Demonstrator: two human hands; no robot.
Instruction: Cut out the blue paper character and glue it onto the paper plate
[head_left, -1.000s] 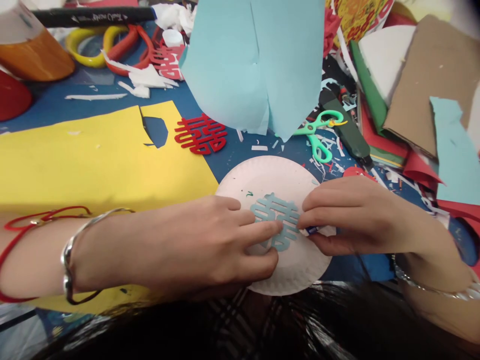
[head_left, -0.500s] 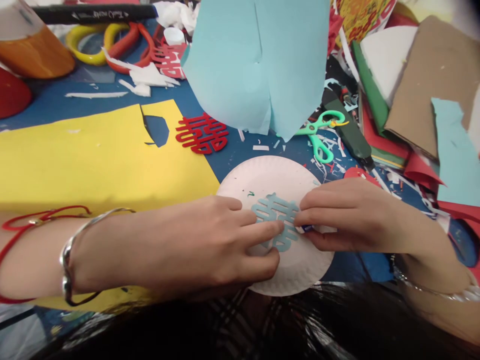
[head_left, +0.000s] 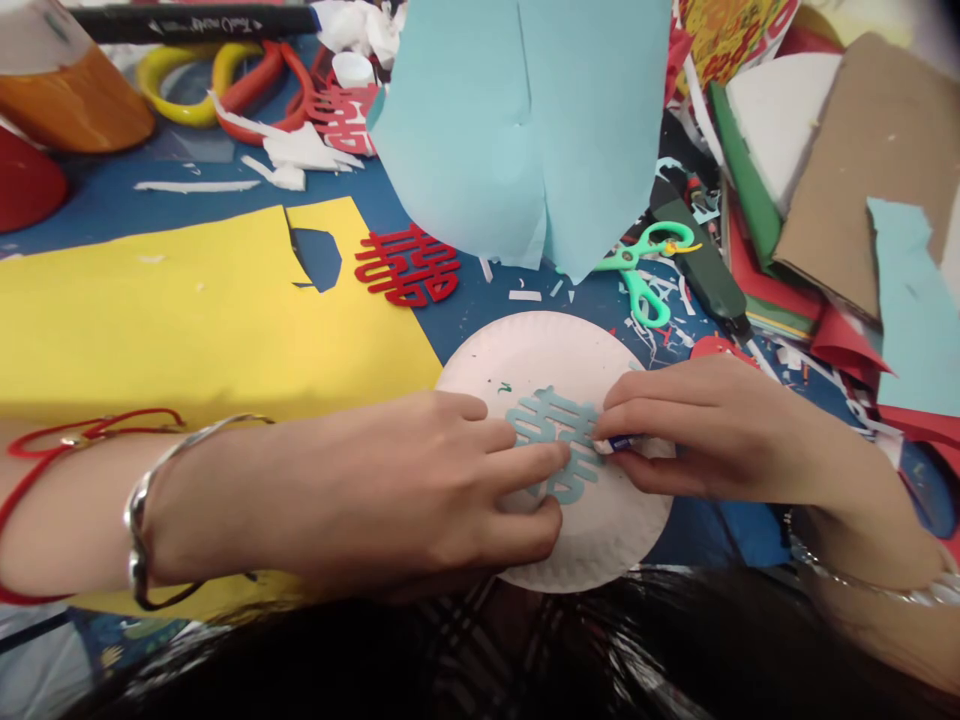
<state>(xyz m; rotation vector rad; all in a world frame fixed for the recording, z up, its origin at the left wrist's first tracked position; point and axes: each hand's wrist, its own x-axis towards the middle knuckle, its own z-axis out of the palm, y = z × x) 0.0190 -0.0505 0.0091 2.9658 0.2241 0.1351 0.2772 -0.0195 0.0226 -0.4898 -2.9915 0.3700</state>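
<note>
A light-blue paper cutout of a Chinese double-happiness character (head_left: pixel 551 412) lies flat on a white paper plate (head_left: pixel 480 350). My left hand (head_left: pixel 420 480) rests over the plate's left side, with its fingers apart and the fingertips pressing on the cutout. On the right, my right hand (head_left: pixel 697 430) pinches a small white-and-dark-blue block (head_left: pixel 616 443) against the cutout's right edge. Its exact kind is too covered to make out. Beyond the plate to the upper left is a red double-happiness cutout (head_left: pixel 409 265).
Yellow paper (head_left: pixel 187 320) covers the left, and a light-blue sheet (head_left: pixel 517 130) spreads behind the plate. Green scissors (head_left: pixel 645 265) and a dark cutter (head_left: pixel 701 260) lie among scraps. Cardboard (head_left: pixel 862 170) is at right; a black marker (head_left: pixel 202 22) and scissors with red-and-yellow handles (head_left: pixel 259 85) lie upper left.
More of the white-and-blue block shows between my right fingers, which have shifted slightly. My left hand stays in place on the cutout. The whole view has shifted a little.
</note>
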